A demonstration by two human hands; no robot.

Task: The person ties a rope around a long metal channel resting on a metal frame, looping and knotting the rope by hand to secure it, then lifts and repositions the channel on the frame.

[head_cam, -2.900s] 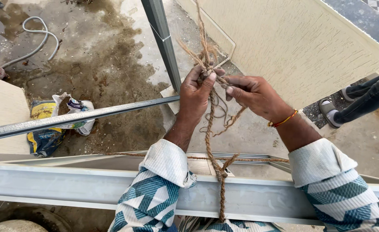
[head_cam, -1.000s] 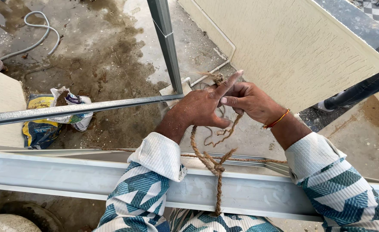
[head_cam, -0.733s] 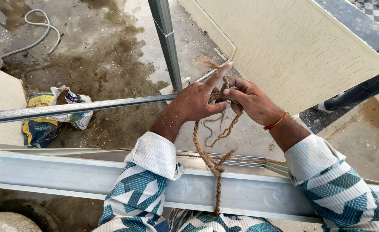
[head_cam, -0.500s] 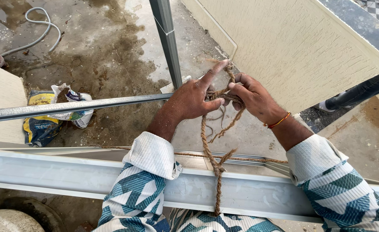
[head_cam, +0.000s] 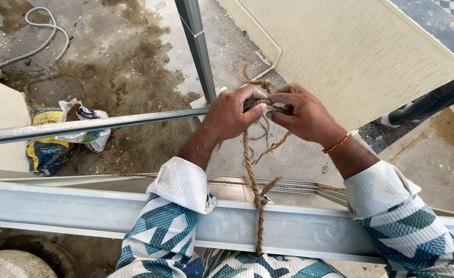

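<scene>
My left hand (head_cam: 233,114) and my right hand (head_cam: 300,114) meet over a brown coir rope (head_cam: 256,180), both pinching the same twisted knot between their fingertips. The rope runs down from the hands, over a grey metal beam (head_cam: 82,213) in front of me, and out of view under my patterned sleeves. Loose frayed rope ends stick up above the knuckles and dangle under the hands. An orange band circles my right wrist. A thin grey metal bar (head_cam: 98,125) runs horizontally up to my left hand.
A grey upright post (head_cam: 197,46) rises behind the hands. Far below lie wet concrete ground, torn sacks (head_cam: 62,136) and a white hose (head_cam: 44,38). A cream textured wall (head_cam: 361,51) stands at right, with another person's leg and shoe (head_cam: 417,105) beside it.
Both hands have drawn closer together and lower on the knot. The left fingers, stretched out earlier, are now curled onto the rope, and the loose strands above are shorter.
</scene>
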